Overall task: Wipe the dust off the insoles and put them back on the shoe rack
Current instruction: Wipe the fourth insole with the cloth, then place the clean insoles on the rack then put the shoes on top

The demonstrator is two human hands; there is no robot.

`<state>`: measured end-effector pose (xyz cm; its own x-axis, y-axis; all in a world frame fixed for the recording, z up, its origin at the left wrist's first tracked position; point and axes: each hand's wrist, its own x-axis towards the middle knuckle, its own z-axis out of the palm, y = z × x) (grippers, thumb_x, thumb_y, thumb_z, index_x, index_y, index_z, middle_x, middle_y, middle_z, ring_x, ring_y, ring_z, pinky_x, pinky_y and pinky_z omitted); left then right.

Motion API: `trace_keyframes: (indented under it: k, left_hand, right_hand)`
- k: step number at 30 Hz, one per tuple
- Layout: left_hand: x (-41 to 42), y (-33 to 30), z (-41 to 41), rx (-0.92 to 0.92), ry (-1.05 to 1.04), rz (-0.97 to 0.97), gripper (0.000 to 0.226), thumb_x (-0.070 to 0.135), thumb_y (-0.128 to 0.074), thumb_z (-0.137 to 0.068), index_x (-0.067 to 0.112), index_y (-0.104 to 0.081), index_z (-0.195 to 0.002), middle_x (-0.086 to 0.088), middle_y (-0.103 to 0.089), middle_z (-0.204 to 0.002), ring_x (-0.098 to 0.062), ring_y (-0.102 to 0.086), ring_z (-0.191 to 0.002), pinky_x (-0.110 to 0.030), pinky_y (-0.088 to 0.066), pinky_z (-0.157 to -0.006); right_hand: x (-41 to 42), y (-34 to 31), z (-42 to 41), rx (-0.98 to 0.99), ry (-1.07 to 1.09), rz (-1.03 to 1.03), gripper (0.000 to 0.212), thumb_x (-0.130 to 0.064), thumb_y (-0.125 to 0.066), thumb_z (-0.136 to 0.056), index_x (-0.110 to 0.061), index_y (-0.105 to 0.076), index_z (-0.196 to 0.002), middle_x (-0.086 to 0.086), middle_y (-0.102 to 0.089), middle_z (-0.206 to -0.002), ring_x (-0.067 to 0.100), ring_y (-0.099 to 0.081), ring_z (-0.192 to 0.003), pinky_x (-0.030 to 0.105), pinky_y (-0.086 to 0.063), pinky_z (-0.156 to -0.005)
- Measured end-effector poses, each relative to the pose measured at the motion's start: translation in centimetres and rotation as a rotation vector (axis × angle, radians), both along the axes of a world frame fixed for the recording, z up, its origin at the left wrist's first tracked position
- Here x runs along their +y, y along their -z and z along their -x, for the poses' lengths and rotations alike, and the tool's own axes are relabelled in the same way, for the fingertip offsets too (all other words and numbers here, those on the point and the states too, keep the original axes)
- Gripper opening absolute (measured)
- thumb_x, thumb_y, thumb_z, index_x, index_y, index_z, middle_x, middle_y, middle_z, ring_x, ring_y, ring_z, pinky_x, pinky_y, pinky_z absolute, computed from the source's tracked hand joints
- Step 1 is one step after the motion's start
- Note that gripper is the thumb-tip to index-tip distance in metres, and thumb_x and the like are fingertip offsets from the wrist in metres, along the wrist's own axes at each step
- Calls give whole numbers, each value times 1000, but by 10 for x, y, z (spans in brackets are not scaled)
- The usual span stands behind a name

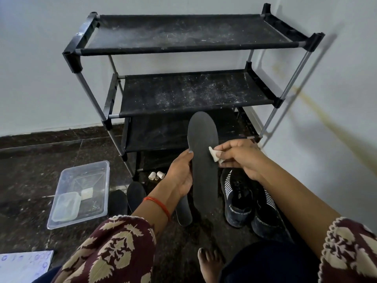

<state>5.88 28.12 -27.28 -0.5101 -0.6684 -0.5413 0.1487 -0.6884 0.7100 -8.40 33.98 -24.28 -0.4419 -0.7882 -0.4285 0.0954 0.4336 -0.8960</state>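
The shoe rack (183, 94) stands against the wall, its black shelves dusty and holding nothing that shows. In front of its lowest shelf a clear tub (81, 190) sits on the floor off to one side and a pair of dark shoes (251, 199) to the other. Three more insoles (134, 194) lie on the floor just before the rack. Between them, raised before the rack's lower shelves, is the insole (203, 160) now being wiped. The left hand (181, 174) curls round its edge and steadies it; the right hand (238, 158) pinches a small white wipe (214, 153) against its far edge. The wiping step looks underway. Next, likely, the wipe must travel the insole's length before it goes onto a shelf.
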Motion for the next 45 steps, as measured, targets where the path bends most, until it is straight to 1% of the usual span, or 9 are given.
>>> trace_keyframes:
  k: [5,10,20,29,32,35,38,41,45]
  left_hand:
    - [-4,56,20,-168,58,-13,27,16,-40,-101,15,-63,-114,-2,-67,-86,-16,-63,-77,-36,-52,-74]
    - [-12,136,33,-362,5,-28,24,9,-51,-96,12,-61,-117,-1,-65,-77,-8,-61,-57,-21,-49,-49]
    - [-40,270,46,-729,95,70,32,3,-57,-85,15,-68,-113,-7,-68,-75,-19,-63,-65,-37,-59,-76]
    - [-52,313,60,-868,156,187,27,13,-67,-80,14,-70,-107,-11,-71,-103,-28,-67,-96,-37,-55,-86]
    - [-53,313,60,-875,180,187,5,14,-66,-82,17,-69,-83,-14,-72,-98,-29,-67,-95,-38,-55,-85]
    - [-53,307,60,-880,203,182,25,12,-64,-82,21,-55,-60,-14,-72,-91,-29,-68,-89,-39,-57,-82]
    - [-54,291,58,-808,205,179,8,11,-62,-82,16,-68,-80,-11,-71,-96,-27,-69,-90,-37,-57,-84]
    - [-58,264,55,-666,226,174,34,3,-60,-85,10,-63,-118,-6,-67,-106,-22,-67,-95,-35,-56,-85]
    - [-65,211,38,-538,354,325,57,-3,-65,-75,13,-57,-129,-6,-68,-112,-22,-64,-103,-42,-54,-90]
  right_hand:
    - [-2,69,19,64,37,-70,9,1,-68,-79,-8,-70,-80,10,-69,-81,13,-65,-73,19,-52,-57]
    - [-7,147,26,133,59,-111,7,-7,-73,-76,-3,-71,-83,3,-66,-65,9,-59,-57,13,-48,-54]
    - [-24,290,20,170,154,-126,7,-8,-73,-76,-2,-70,-77,2,-64,-62,-1,-56,-50,10,-45,-52]
    - [-31,353,23,221,151,-181,11,-5,-70,-76,-16,-69,-73,3,-67,-72,11,-60,-69,22,-48,-69]
    - [-34,356,23,216,142,-209,10,-2,-67,-76,-12,-69,-76,0,-62,-65,14,-59,-70,27,-50,-73]
    - [-33,352,23,196,152,-208,11,0,-65,-78,-10,-68,-77,2,-62,-66,14,-56,-66,30,-49,-71]
    - [-31,335,20,181,208,-162,10,-1,-65,-81,-11,-69,-82,-1,-65,-72,10,-58,-66,24,-48,-68]
    - [-34,302,13,50,217,-84,10,-3,-65,-83,-6,-68,-92,0,-65,-77,10,-61,-70,21,-52,-65]
    - [-46,238,-2,-150,142,34,7,-2,-64,-83,-10,-64,-84,5,-66,-80,15,-64,-75,21,-57,-64]
